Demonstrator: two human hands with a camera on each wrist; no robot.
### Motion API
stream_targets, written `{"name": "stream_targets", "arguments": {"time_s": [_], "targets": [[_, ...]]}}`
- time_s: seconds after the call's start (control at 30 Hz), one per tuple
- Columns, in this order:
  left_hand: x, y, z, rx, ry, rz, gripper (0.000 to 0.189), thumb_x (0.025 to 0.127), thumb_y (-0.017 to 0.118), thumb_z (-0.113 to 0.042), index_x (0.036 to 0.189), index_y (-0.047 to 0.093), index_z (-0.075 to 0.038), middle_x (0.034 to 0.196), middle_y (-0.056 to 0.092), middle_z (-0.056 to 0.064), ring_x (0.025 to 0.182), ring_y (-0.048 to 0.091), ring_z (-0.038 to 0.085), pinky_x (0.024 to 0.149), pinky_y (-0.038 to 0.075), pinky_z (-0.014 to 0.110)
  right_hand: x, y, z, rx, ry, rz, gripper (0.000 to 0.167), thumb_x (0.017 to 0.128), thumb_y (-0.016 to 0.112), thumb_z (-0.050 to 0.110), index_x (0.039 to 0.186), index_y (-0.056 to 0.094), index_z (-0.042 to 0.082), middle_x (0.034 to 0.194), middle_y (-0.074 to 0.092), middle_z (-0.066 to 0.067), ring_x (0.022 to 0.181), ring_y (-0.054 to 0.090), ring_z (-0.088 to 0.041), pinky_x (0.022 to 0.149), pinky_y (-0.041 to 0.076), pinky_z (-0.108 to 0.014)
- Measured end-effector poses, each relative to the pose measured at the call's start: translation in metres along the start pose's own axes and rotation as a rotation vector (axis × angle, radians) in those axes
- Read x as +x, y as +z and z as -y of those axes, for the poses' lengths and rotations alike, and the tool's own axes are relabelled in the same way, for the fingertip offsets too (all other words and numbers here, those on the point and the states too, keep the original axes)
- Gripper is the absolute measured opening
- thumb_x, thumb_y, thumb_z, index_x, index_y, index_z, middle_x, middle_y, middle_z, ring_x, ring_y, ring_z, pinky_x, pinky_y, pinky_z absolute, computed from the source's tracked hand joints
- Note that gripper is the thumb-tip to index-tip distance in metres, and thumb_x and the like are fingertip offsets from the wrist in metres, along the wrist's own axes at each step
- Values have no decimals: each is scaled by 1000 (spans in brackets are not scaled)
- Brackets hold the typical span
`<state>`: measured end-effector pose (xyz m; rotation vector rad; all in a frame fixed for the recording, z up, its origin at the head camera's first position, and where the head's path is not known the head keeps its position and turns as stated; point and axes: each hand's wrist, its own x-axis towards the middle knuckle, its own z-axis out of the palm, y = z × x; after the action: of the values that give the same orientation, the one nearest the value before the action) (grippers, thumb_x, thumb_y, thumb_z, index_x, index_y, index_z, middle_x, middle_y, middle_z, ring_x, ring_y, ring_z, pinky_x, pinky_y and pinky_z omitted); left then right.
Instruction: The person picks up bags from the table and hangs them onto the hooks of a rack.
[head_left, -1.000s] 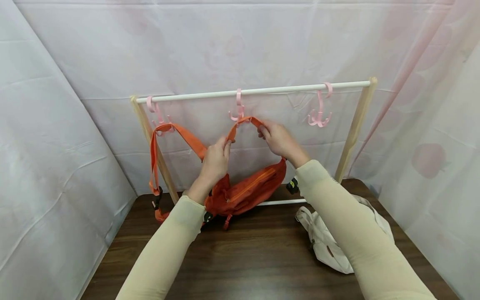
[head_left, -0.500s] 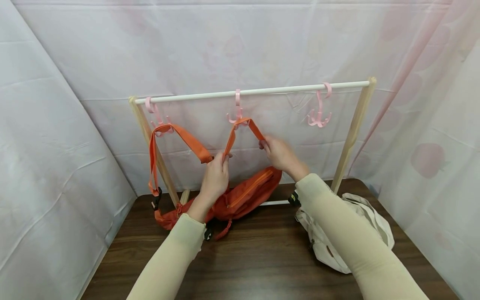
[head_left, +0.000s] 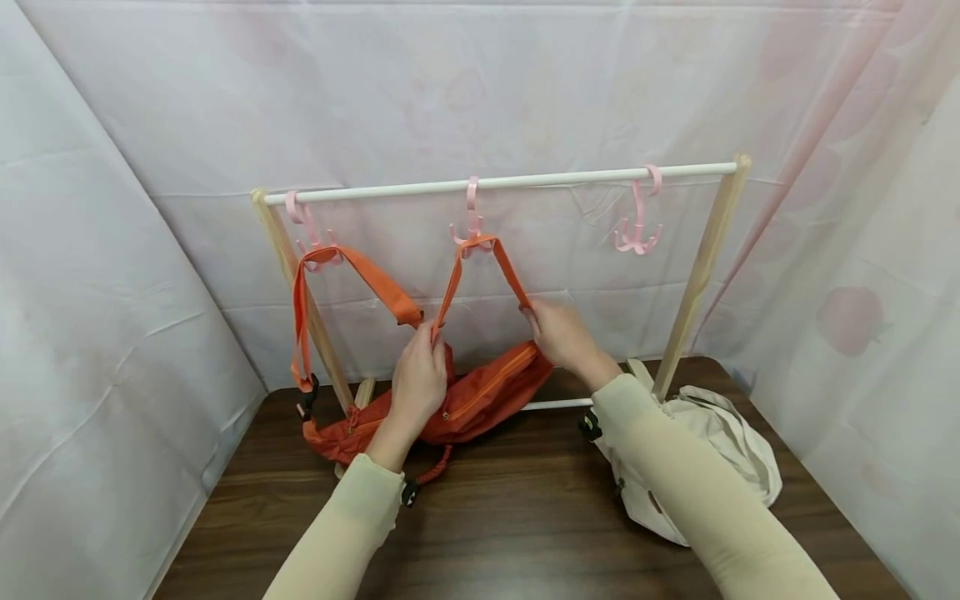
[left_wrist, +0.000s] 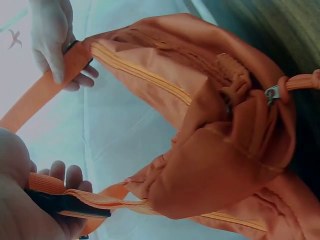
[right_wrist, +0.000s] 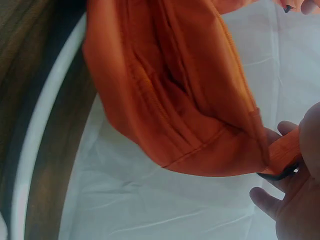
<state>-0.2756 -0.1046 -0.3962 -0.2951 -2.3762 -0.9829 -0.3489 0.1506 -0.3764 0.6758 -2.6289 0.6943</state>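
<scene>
My left hand (head_left: pixel 420 379) grips an orange strap (head_left: pixel 452 287) that loops over the middle pink hook (head_left: pixel 473 221). In the left wrist view, a black buckle (left_wrist: pixel 75 205) lies across that hand's palm and fingers. My right hand (head_left: pixel 561 335) holds the strap's other side, close to the end of an orange zippered waist bag (head_left: pixel 491 392). Another orange strap (head_left: pixel 375 279) drapes over the left pink hook (head_left: pixel 309 225). It runs down to orange bag fabric (head_left: pixel 345 440) lying on the table at left; whether this is the same bag, I cannot tell.
A white rail (head_left: pixel 555 179) on wooden posts carries the hooks. The right pink hook (head_left: pixel 637 229) has nothing on it. A cream bag (head_left: pixel 720 433) lies on the dark wooden table (head_left: pixel 510 517) at right, partly behind the right sleeve. Pale curtains (head_left: pixel 112 250) surround the table.
Both hands have slid down along the strap, away from the middle hook, which now bears the loop's top. The orange bag has sunk slightly toward the table.
</scene>
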Motion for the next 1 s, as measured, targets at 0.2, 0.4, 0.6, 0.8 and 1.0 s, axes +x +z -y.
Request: {"name": "stream_targets", "arguments": {"time_s": [0.2, 0.4, 0.6, 0.8, 1.0], "targets": [[-9, 2, 2, -32, 7, -30, 47, 110, 62, -22, 152, 49, -6, 117, 62, 10, 83, 64, 25, 67, 55, 43, -14, -1, -8, -28, -10, 6, 33, 113, 54, 22, 137, 60, -1, 117, 68, -19, 107, 65, -37, 93, 52, -53], [-19, -2, 6, -40, 20, -55, 61, 106, 69, -20, 159, 41, -8, 127, 57, 14, 112, 62, 31, 82, 56, 48, -32, -7, -10, -17, 8, -6, 80, 109, 61, 40, 167, 24, -1, 165, 38, -22, 149, 41, -40, 120, 34, -56], [-26, -5, 4, -25, 89, -117, 64, 104, 71, -19, 159, 41, -5, 137, 53, 21, 115, 56, 36, 87, 51, 51, -51, -22, -6, 22, 27, -13, 87, 107, 63, 44, 167, 20, -1, 170, 28, -20, 156, 29, -38, 124, 26, -55], [-31, -9, 2, 16, 226, -215, 68, 101, 75, -17, 157, 41, 0, 143, 49, 24, 121, 50, 42, 100, 44, 55, -72, -38, -1, 18, 53, 14, 87, 107, 66, 40, 168, 18, 1, 171, 27, -20, 156, 28, -39, 124, 26, -56], [-35, -6, -8, 4, 414, -326, 68, 96, 80, -11, 153, 46, 2, 142, 49, 27, 121, 47, 47, 102, 41, 56, -97, -58, -4, 2, 94, 40, 87, 106, 65, 44, 169, 20, 4, 170, 29, -20, 156, 29, -40, 122, 28, -59]]}}
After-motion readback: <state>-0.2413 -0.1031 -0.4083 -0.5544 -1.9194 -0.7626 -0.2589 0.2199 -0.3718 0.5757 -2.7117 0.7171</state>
